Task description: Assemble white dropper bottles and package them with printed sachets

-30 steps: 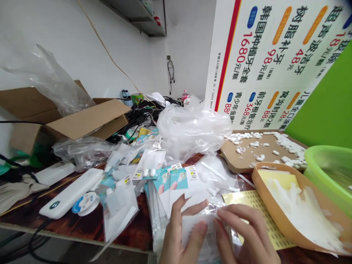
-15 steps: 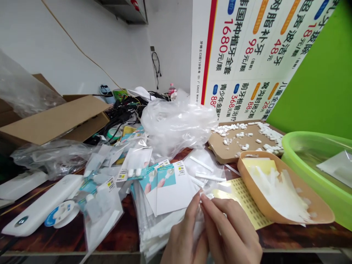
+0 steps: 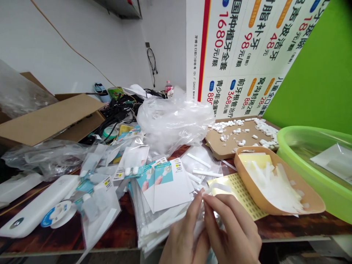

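Observation:
My left hand (image 3: 183, 231) and my right hand (image 3: 233, 227) are side by side at the bottom centre, thumbs and fingertips pinched close together. Between them is a clear plastic bag (image 3: 200, 223), mostly hidden by the fingers, with a hint of teal low down. Just beyond my fingertips lie printed white and teal cards (image 3: 168, 187) on a stack of clear plastic sleeves (image 3: 162, 227). White strips (image 3: 206, 175) rest on clear film behind my hands. A yellow sheet with rows of dots (image 3: 239, 194) lies to the right of them.
An orange tray (image 3: 310, 205) holds white strips, beside a green basin (image 3: 286, 139). White capsule-like pieces lie on a cardboard tray (image 3: 228, 143). Packed bags (image 3: 101, 205), a white device (image 3: 41, 205) and a spool (image 3: 59, 213) are at left. A crumpled plastic bag (image 3: 176, 123) sits behind.
The view has shifted slightly, so the table things appear a little further left and higher. My hands keep their pinch, with the fingertips moved only slightly.

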`<state>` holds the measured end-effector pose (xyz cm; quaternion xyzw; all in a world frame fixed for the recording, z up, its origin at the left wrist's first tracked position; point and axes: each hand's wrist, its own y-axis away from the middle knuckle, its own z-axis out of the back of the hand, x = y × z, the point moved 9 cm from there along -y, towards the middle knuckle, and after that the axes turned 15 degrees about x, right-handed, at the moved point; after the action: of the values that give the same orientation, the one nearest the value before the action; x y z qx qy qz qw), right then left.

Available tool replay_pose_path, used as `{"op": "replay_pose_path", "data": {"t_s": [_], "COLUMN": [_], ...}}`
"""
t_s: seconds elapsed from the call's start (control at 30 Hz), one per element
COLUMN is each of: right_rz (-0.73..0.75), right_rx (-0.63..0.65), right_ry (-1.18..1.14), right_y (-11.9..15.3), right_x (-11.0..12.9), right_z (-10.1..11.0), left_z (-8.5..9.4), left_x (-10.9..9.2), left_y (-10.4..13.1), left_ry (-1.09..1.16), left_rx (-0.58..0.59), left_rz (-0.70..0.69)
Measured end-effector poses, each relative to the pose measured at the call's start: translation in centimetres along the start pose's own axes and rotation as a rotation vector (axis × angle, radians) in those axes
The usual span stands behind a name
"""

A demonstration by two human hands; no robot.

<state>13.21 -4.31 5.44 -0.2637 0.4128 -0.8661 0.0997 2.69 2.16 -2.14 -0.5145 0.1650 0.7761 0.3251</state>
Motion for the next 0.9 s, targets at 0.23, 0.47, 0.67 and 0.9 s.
{"op": "replay_pose_path", "data": {"t_s": [0.23,0.47,0.67,0.9], "right_rz": [0.021,0.057,0.075,0.053], "right_rx": [0.092,0.131,0.083,0.075], "right_ry": [0.023,-0.032,-0.002,-0.016], "right_y": [0.0,-0.3,-0.1,0.1], "right_x": [0.3,0.0,0.1,-0.2], "right_z": [0.1,0.1,0.4,0.3], "left_z": [-0.6,-0.3,-0.6,-1.0], "left_x": [0.0,-2.5,-2.8,-1.8], "left_y": [0.1,-0.6,-0.9,-0.9], "left_ry": [-0.127,-0.23,-0.173,-0.133], "left_rx": [0.07,0.057,0.121,0.104], "left_rz": [-0.065,-0.294,-0.304,-0.268]}}
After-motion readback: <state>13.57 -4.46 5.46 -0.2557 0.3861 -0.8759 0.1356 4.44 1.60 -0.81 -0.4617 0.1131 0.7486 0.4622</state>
